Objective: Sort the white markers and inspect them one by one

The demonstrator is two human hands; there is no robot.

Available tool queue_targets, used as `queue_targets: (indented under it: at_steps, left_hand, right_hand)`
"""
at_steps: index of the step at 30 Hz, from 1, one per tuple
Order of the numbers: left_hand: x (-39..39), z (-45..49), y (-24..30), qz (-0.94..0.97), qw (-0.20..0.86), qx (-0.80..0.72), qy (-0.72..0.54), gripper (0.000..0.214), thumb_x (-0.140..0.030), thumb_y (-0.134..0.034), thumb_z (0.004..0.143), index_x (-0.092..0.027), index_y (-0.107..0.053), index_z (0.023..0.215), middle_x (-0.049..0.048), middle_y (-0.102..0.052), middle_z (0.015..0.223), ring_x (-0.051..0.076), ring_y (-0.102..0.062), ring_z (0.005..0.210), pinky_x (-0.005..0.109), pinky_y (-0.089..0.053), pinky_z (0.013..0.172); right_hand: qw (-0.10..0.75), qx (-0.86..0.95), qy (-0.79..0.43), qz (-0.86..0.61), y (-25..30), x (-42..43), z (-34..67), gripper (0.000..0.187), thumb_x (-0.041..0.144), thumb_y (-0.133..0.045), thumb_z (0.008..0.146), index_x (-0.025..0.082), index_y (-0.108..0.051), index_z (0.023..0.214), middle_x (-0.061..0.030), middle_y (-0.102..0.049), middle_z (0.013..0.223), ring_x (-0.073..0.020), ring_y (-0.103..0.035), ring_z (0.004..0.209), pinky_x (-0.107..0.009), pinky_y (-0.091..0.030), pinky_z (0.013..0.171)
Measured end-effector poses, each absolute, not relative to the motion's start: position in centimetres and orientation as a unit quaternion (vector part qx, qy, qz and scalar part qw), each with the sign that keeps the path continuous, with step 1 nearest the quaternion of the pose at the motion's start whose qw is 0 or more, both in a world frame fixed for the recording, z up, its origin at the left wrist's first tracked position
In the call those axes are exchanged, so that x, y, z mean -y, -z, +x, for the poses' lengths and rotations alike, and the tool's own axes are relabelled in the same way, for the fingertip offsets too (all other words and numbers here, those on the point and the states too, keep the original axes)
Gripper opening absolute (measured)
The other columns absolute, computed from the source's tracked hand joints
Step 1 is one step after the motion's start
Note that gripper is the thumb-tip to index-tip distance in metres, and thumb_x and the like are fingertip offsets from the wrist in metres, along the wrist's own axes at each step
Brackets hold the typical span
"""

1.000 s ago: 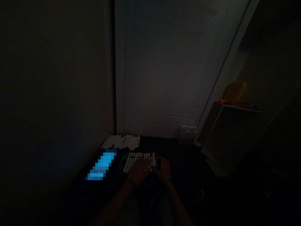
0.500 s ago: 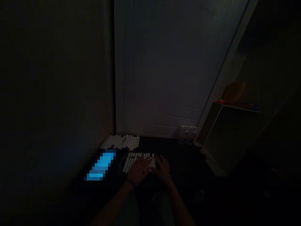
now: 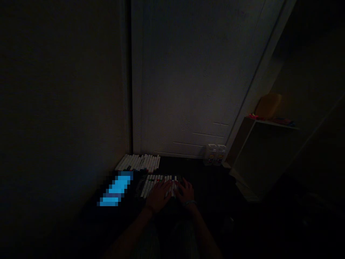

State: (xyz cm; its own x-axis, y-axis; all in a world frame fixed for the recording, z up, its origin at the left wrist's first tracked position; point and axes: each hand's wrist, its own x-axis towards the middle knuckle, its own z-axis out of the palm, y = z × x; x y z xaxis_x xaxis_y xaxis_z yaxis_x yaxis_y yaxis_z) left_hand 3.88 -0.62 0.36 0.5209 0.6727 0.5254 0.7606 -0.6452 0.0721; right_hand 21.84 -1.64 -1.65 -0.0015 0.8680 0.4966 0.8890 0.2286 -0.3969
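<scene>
With the row of white marker pens with coloured bands (image 3: 151,185) as the dial's centre and twelve pointing away from me, I report the following. The pens lie side by side in a dark, partly see-through case (image 3: 139,189) on a black, flat tabletop (image 3: 215,183). At twelve stands a pale grey panelled door (image 3: 183,79); a dark, plain wall (image 3: 67,108) runs along the nine o'clock side. A second row of white pens (image 3: 138,162) lies between ten and eleven. At two stand two clear plastic bottles with small labels (image 3: 211,157), side by side near the door, and beyond them a brown box-shaped shelf unit (image 3: 241,140) bearing a rounded orange object (image 3: 268,105).

My left hand (image 3: 158,197) lies over the middle of the pens, fingers extended and slightly apart. My right hand (image 3: 185,192) is at the three o'clock end, fingers spread, thumb towards the last pens.

The room is very dim. My hands cover the near ends of several pens; fingertip contact cannot be confirmed. A bright blue oblong (image 3: 117,189) at nine is pixelated, its content unreadable. The bottle labels are illegible. My forearms run off into shadow at six.
</scene>
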Motion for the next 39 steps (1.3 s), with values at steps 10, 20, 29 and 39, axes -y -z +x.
queue_targets:
  at_steps: [10, 20, 29, 39]
  left_hand:
    - [0.6, 3.8, -0.4, -0.873, 0.081, 0.404, 0.261, 0.043, -0.034, -0.037, 0.083, -0.029, -0.038, 0.126, -0.0007, -0.042, 0.131, 0.02, -0.035, 0.12, 0.04, -0.025, 0.1]
    - [0.6, 3.8, -0.5, -0.872, 0.08, 0.406, 0.261, 0.044, -0.033, -0.038, 0.082, -0.029, -0.039, 0.126, -0.0003, -0.043, 0.13, 0.02, -0.036, 0.119, 0.04, -0.026, 0.099]
    - [0.7, 3.8, -0.5, -0.871, 0.082, 0.406, 0.263, 0.043, -0.033, -0.038, 0.083, -0.028, -0.039, 0.126, 0.0002, -0.044, 0.129, 0.02, -0.035, 0.119, 0.04, -0.026, 0.1]
    - [0.6, 3.8, -0.3, -0.873, 0.087, 0.404, 0.259, 0.042, -0.035, -0.037, 0.083, -0.028, -0.041, 0.124, -0.0001, -0.043, 0.13, 0.02, -0.035, 0.119, 0.041, -0.026, 0.1]
  right_hand:
    - [0.312, 0.7, 0.005, -0.642, 1.2, 1.7, 21.6, 0.036, 0.041, -0.045, 0.082, 0.042, -0.045, 0.118, -0.0007, -0.04, 0.13, -0.0246, -0.039, 0.113, -0.041, -0.034, 0.089]
    - [0.281, 0.689, -0.008, -0.668, 0.6, 2.0, 21.3, 0.036, 0.043, -0.043, 0.083, 0.043, -0.045, 0.118, 0.0016, -0.038, 0.132, -0.022, -0.038, 0.114, -0.037, -0.031, 0.092]
    - [0.291, 0.684, -0.006, -0.668, 0.8, 1.9, 21.2, 0.035, 0.042, -0.041, 0.083, 0.044, -0.045, 0.118, 0.002, -0.039, 0.131, -0.0213, -0.04, 0.113, -0.036, -0.032, 0.09]
    - [0.283, 0.68, -0.004, -0.677, 0.3, 2.2, 20.9, 0.034, 0.04, -0.04, 0.084, 0.043, -0.045, 0.118, 0.0021, -0.039, 0.13, -0.021, -0.04, 0.112, -0.036, -0.031, 0.09]
